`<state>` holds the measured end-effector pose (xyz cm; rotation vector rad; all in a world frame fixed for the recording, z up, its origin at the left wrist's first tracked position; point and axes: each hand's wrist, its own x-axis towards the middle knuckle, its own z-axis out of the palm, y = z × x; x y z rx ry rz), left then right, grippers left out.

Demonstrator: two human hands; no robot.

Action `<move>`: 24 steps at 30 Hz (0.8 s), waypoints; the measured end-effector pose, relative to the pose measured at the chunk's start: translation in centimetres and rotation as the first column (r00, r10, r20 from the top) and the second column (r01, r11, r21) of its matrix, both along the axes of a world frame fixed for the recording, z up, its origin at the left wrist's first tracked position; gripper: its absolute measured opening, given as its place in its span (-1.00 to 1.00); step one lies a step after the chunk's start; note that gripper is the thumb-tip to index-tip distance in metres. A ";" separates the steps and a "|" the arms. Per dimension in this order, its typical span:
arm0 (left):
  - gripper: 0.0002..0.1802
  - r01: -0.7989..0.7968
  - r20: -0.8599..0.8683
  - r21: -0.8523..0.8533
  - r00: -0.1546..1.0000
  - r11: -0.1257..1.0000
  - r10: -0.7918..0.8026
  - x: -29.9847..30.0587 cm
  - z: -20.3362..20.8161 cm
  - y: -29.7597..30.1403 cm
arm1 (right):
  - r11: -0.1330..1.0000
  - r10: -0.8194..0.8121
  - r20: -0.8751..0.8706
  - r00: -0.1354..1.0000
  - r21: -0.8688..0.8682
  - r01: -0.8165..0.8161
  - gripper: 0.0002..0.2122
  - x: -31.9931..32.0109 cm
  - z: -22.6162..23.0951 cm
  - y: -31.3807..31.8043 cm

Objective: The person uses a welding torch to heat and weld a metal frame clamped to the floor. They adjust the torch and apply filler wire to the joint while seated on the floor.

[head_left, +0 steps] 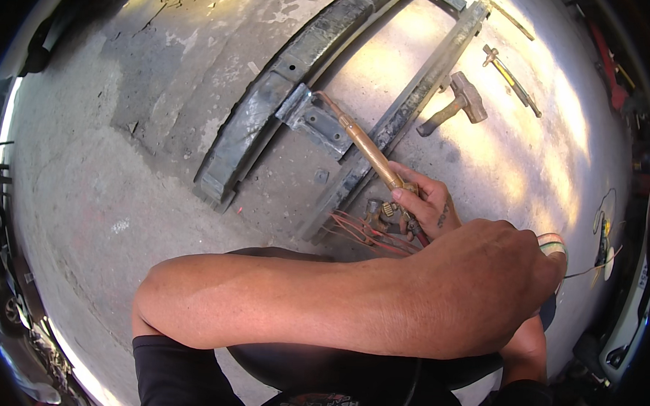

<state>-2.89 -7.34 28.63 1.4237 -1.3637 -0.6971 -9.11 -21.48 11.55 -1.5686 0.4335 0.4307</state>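
My right hand (426,202) is wrapped round the brass handle of a gas torch (371,155). The torch's bent copper tip points up and left, just over a metal bracket (318,122). That bracket sits between a long curved steel beam (260,115) and a straight steel bar (419,94), both on the concrete floor. My left forearm crosses in front of me, hiding part of my right arm. At its end, my left hand (494,278) is closed; a pale banded piece shows at its fingers, and a thin wire (593,271) extends to the right beyond it.
Reddish hoses (371,235) lie beside the torch's lower end. A heavy hammer (462,103) and a slimmer yellow-handled hammer (511,80) rest on the floor beyond the straight bar. A small metal plate (321,175) lies between beam and bar. Vehicle parts line the right edge.
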 end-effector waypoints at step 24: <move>-0.77 -0.009 0.008 -0.025 1.000 1.000 0.010 0.0 -0.2 0.0 | 0.998 0.040 -0.081 0.996 -0.040 -0.044 -0.46 0.0 0.8 -0.2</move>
